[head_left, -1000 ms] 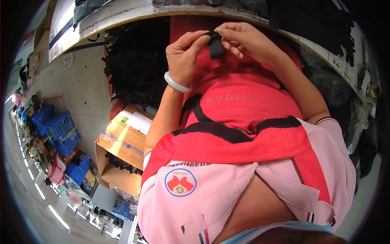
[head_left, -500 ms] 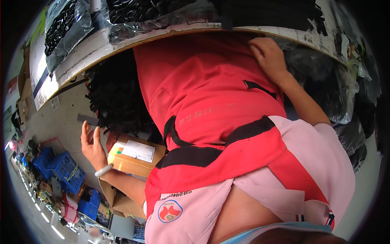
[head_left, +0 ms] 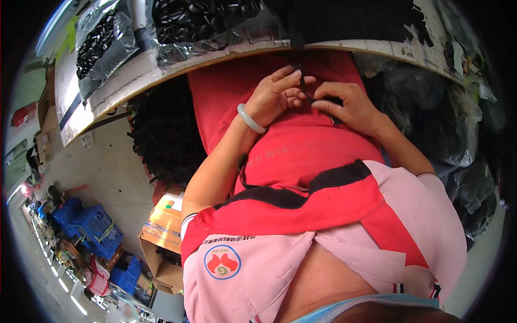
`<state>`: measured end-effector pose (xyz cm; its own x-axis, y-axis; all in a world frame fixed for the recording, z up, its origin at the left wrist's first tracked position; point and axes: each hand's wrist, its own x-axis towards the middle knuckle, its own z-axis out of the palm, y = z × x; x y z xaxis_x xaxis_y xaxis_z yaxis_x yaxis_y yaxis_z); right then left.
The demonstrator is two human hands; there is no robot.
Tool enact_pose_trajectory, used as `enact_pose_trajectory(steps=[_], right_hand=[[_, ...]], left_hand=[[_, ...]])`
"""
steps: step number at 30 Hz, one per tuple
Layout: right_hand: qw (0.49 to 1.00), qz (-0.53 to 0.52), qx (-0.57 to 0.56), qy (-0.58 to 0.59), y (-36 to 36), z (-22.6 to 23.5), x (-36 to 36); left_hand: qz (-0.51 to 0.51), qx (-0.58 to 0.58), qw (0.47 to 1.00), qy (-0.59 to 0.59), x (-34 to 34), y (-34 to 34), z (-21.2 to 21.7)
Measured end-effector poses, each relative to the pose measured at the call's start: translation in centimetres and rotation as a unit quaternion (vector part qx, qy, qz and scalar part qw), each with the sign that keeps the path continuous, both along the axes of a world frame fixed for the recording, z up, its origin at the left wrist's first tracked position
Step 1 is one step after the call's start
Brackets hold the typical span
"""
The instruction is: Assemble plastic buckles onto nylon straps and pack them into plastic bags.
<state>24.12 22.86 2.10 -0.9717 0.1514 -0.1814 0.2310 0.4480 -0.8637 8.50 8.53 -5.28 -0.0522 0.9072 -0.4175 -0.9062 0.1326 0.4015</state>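
My left hand, with a pale green bangle on its wrist, and my right hand meet over my red apron just below the table's edge. Between their fingertips runs a thin black strap that hangs down from the table. Both hands pinch this strap, the left from the left side, the right lower down. The strap's lower end is hidden under my right fingers.
A white worktable carries clear bags of small black parts and black straps. A heap of black straps hangs under it at the left. An open cardboard box and blue crates stand on the floor.
My left hand has come up from the cardboard box on the floor to my lap. My right hand has dropped from the table edge to meet it on the strap.
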Motion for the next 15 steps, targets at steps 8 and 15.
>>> enact_pose_trajectory(steps=[8,15], right_hand=[[0.988,-0.065,-0.047,-0.129,4.0,0.2,0.9],[0.974,-0.143,-0.175,0.011,5.9,1.5,-1.0]], left_hand=[[0.117,-0.109,0.987,0.018,-1.6,-4.4,0.0],[0.180,-0.123,0.643,0.734,-6.5,-3.7,5.7]])
